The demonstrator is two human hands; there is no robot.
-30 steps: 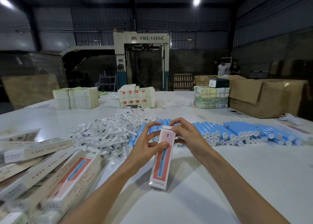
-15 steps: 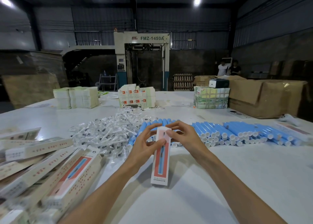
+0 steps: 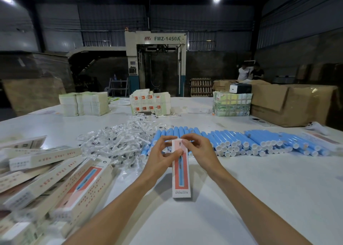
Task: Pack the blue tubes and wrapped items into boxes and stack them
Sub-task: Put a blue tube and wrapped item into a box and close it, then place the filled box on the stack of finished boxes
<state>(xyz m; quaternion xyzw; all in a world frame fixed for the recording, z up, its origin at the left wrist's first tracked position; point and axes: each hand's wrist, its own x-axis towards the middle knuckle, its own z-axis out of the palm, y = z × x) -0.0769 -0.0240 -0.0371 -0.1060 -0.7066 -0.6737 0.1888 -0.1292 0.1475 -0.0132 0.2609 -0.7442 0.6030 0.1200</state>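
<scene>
A long white and red box stands tilted on the white table, its lower end resting on the surface. My left hand grips its upper part, thumb across the front. My right hand pinches the box's top end with its fingertips. Behind my hands lies a long row of blue tubes with white caps. To their left is a heap of clear-wrapped items. A pile of filled boxes lies at the near left.
Stacks of flat cartons and printed cartons sit at the table's far side, with a wrapped bundle and big cardboard boxes at far right. A large machine and two people stand beyond.
The box has turned from leaning left to nearly straight up the table. My right hand's fingers have shifted onto its top end, which now looks closed flat.
</scene>
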